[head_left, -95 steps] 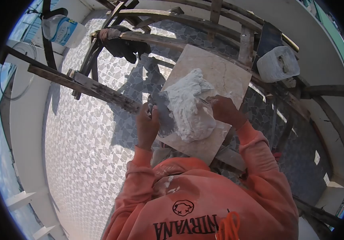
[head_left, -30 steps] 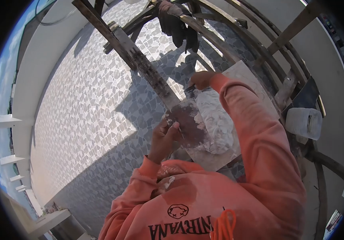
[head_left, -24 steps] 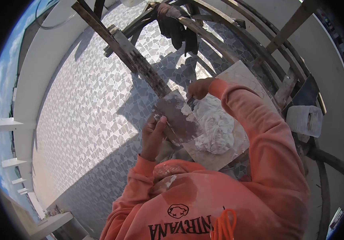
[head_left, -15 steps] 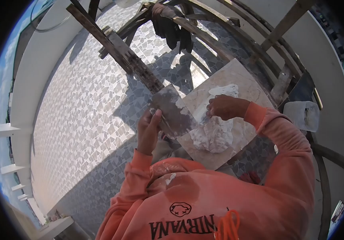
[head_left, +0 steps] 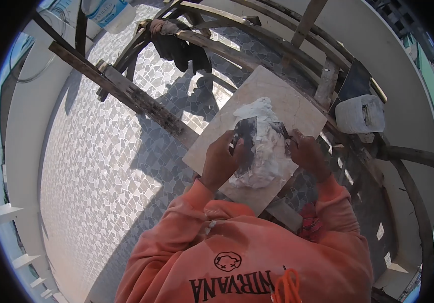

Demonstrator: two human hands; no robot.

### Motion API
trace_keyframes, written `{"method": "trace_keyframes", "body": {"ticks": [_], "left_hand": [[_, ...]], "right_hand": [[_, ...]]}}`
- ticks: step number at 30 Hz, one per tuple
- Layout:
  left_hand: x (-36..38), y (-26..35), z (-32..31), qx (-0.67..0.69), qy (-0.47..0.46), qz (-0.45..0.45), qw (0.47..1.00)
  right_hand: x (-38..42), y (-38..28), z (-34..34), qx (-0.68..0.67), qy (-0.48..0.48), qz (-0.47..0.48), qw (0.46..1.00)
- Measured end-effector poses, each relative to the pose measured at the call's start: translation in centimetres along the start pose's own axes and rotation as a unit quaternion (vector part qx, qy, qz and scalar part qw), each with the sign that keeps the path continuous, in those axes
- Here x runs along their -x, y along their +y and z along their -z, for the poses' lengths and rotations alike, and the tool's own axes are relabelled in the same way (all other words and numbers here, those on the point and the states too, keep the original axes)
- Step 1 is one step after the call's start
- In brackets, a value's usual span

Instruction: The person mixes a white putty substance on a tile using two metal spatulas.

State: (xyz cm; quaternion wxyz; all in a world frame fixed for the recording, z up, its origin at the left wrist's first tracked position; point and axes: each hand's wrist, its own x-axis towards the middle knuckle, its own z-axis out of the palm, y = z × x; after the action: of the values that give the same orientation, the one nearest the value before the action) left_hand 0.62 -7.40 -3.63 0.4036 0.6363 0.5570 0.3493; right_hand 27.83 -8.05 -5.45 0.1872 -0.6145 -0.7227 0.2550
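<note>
We've got a soft white heap of putty mid-tile, long axis approx. near-far, its narrower end pointing far, wider end near. It sits on a beige marbled square tile, set diamond-wise to us: one corner far, one near, one L, one R.

Over the heap's L side we hold a flat dark metal plate, long axis also approx. near-far; can't tell if it presses on the putty or hangs just above. Our left hand has its fingers clamped on the plate's L edge.

At the heap's R side there's a small dark-bladed putty knife, blade pointing far & L, handle mostly hidden. Our right hand has its fingers closed round that handle.

Nearest us: our faded orange hoodie w/ black print, white smears near the neck. L of the tile, a long spattered timber plank runs from far L to the tile's L side. Far side: dark fabric gloves, draped over a beam. R of the tile, a translucent white plastic container. Far L, a clear plastic jug w/ blue label, partly cut off. Below all, grey-and-white mosaic floor, part sun, part shade.
</note>
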Motion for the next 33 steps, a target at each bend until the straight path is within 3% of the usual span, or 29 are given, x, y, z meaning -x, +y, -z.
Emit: {"method": "trace_keyframes", "body": {"ticks": [2, 8, 12, 15, 20, 25, 29, 32, 33], "left_hand": [[-0.3, 1.7, -2.1, -0.027, -0.025, -0.050, 0.998], [-0.2, 3.3, -7.8, -0.020, -0.064, -0.105, 0.992], [-0.8, 2.9, -9.0, -0.062, -0.090, -0.132, 0.985], [-1.8, 1.8, -9.1, -0.084, -0.120, -0.137, 0.980], [-3.5, 1.2, -6.6, -0.103, -0.158, -0.140, 0.972], [-5.4, 0.4, -2.8, -0.104, -0.249, -0.239, 0.933], [-7.8, 0.0, -0.1, -0.093, -0.325, -0.343, 0.876], [-9.8, -1.4, 0.6, -0.036, -0.323, -0.340, 0.882], [-10.2, -1.5, 0.7, -0.012, -0.320, -0.286, 0.903]], "right_hand": [[1.0, 0.1, -0.1, -0.018, -0.008, -0.102, 0.995], [2.7, -3.7, -0.5, -0.022, 0.059, -0.229, 0.971], [3.6, -3.4, -1.7, -0.099, 0.125, -0.213, 0.964], [5.1, -4.9, -1.5, -0.055, 0.117, -0.213, 0.968], [7.8, -5.0, -0.9, -0.180, 0.198, -0.270, 0.925], [11.4, -5.4, -0.7, -0.211, 0.241, -0.320, 0.892], [12.6, -9.6, -1.1, -0.093, 0.343, -0.334, 0.873], [11.8, -13.9, -2.0, 0.078, 0.386, -0.329, 0.858], [11.1, -15.4, -2.4, 0.107, 0.396, -0.331, 0.850]]}}
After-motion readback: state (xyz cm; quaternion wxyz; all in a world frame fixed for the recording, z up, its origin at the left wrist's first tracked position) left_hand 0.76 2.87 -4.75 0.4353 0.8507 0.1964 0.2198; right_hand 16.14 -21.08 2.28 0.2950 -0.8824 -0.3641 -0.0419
